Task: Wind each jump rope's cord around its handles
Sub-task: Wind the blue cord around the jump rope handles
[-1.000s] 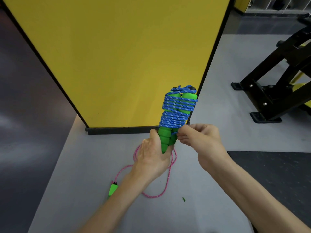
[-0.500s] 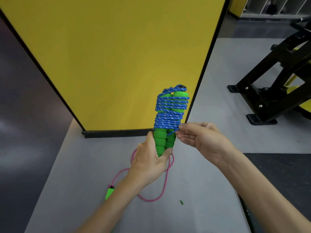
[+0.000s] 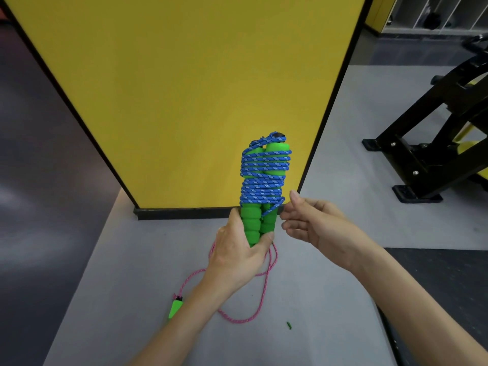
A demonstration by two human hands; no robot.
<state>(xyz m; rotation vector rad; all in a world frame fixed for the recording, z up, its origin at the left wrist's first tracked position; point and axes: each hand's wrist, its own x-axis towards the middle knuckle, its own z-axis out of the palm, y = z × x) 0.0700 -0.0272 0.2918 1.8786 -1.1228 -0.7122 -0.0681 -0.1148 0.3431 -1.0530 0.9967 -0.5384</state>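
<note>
Two green ribbed foam handles (image 3: 250,225), prob. light & squashy, gripped low in my left hand (image 3: 237,257); blue braided cord (image 3: 261,180) wound above looks soft, slip-prone; right hand (image 3: 317,228) open beside.

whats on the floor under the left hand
A loose pink cord loops on the grey floor beneath the left hand, ending in one green handle beside the forearm. The hand and forearm cover part of the loop; a second handle cannot be seen.

light: bright, even | shadows: soft | edges: wide-angle bending, left side blurred
</note>
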